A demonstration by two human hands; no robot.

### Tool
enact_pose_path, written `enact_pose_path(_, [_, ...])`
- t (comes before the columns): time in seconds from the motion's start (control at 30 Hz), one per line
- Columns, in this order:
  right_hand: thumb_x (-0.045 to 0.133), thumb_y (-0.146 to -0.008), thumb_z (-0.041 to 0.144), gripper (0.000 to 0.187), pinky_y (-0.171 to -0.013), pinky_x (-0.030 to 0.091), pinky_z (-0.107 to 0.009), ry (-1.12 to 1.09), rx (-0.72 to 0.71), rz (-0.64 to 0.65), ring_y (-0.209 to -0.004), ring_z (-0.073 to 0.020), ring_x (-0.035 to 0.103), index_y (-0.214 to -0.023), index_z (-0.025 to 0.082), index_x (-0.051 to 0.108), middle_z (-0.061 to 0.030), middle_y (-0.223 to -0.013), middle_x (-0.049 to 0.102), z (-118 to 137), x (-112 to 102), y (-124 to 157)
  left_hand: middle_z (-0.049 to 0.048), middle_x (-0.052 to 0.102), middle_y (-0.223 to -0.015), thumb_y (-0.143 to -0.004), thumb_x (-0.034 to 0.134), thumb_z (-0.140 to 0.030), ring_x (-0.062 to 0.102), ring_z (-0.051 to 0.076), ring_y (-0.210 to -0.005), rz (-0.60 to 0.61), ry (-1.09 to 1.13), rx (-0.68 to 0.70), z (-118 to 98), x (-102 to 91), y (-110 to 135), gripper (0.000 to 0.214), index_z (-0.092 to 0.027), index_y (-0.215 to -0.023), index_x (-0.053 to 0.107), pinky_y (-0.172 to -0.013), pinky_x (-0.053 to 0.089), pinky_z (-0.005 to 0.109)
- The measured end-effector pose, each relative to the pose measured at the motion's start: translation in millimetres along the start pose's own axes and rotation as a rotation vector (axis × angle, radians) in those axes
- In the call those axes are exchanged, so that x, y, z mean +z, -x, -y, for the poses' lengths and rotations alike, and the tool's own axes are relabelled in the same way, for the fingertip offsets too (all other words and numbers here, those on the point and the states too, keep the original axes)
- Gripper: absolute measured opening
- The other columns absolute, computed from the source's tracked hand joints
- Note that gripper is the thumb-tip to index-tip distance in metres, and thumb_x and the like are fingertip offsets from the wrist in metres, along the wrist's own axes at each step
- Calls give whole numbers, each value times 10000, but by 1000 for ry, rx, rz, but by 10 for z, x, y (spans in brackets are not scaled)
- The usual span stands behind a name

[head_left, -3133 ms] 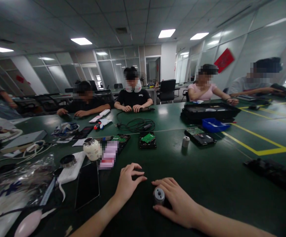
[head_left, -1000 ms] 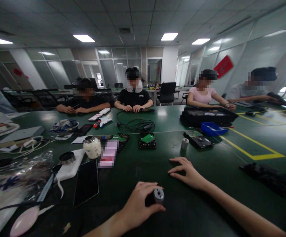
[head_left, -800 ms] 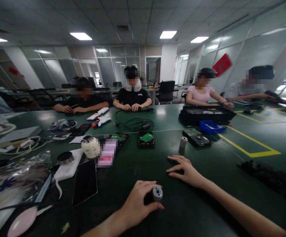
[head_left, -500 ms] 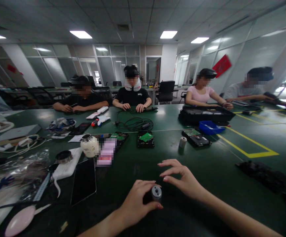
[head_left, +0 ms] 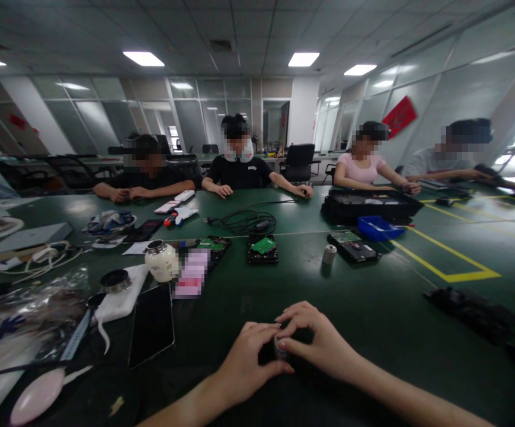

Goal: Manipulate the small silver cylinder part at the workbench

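Note:
A small silver cylindrical motor stands on the green table between my hands, mostly covered by fingers. My left hand curls around it from the left, index finger behind and thumb in front. From the right, my right hand reaches over with thumb and index finger closed on its upper part. The fingertips of both hands meet at the top of the motor, so its top face is largely hidden. A second silver cylinder of similar size stands farther off on the table.
Opened hard drives with green circuit boards lie ahead. At left are a tablet, a cream jar and plastic bags. Black parts lie right; a blue tray is farther back. Several people sit across the table.
My right hand has moved left and down onto the top of the motor, its fingers closing. My left hand has stayed in place. Across the table, one person's arm has stretched out sideways.

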State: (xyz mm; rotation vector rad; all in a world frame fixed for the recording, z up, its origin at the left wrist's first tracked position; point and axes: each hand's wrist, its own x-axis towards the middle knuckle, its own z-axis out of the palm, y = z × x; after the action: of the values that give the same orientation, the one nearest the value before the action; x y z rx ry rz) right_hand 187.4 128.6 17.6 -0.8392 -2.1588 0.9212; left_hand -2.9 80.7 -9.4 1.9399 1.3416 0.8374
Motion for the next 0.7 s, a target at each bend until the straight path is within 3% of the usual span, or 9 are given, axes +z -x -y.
enact_pose_path(0.13, [752,-764,270,133,-821,471,-365,-50,29,-60,-903,-207,618,-737,193,647,-43,-900,683,-9,70,25,36,698,-1145,-663,847,-296,593,268,-1069,10,3,35,-32,-13,-2,515,-262,-1143,667,-944,442,395])
enact_pose_path(0.27, [746,-778,258,146,-848,446,-378,-20,6,-53,-919,-205,609,-697,198,641,-31,-904,680,34,75,18,30,698,-1140,-655,854,-300,591,262,-1064,9,-5,32,-27,-4,1,517,-247,-1135,667,-932,446,387])
enact_pose_path(0.43, [735,-800,284,44,-927,393,-416,63,-99,-62,-1021,-224,576,-784,251,711,-21,-989,680,33,-129,-79,61,689,-1163,-632,860,-361,579,284,-1096,-8,-18,8,8,11,8,556,-222,-1136,672,-955,445,410])
enact_pose_path(0.6, [699,-824,337,84,-946,387,-452,228,-72,-182,-1073,-256,548,-874,290,748,-43,-1053,666,-390,-441,-218,52,685,-1181,-651,844,-386,562,285,-1151,-4,-6,10,-1,-10,0,513,-261,-1123,684,-1000,419,429])
enact_pose_path(0.7, [715,-797,356,79,-956,367,-517,360,55,-114,-1124,-303,520,-827,303,766,-58,-1131,643,-726,-522,-227,50,687,-1179,-649,843,-396,560,283,-1159,8,-2,-6,-17,-24,-5,517,-264,-1122,684,-1005,416,430])
